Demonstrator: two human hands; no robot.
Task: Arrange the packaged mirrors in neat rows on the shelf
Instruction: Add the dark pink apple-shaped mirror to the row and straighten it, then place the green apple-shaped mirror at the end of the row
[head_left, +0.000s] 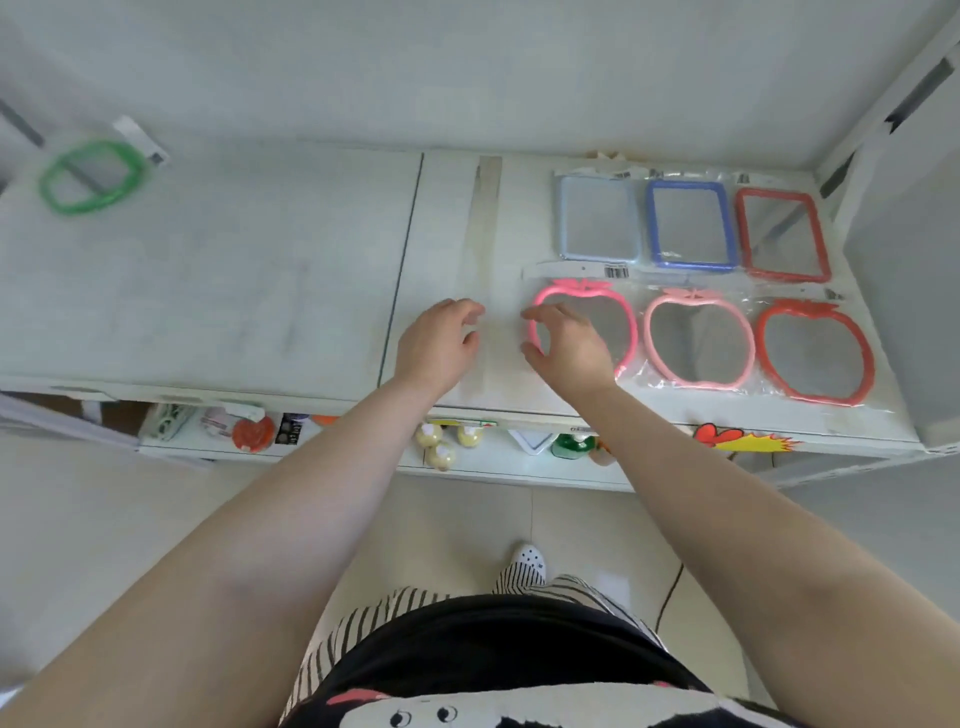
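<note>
On the right half of the white shelf (260, 270) lie two rows of packaged mirrors. The back row holds a pale blue rectangle (597, 218), a dark blue rectangle (691, 224) and a red rectangle (783, 234). In front lie a bright pink apple-shaped mirror (613, 322), a pale pink one (698, 338) and a red one (815, 351). My right hand (569, 343) rests over the left edge of the bright pink mirror, fingers spread. My left hand (441, 343) hovers just left of it, holding nothing. A green apple-shaped mirror (93, 174) lies alone at the far left back.
A seam (402, 265) and a strip of tape (483, 260) run front to back across the shelf. A grey upright panel (909, 291) bounds the right end. A lower shelf (467, 457) holds small bottles and toys. Tiled floor and my shoe (527, 558) lie below.
</note>
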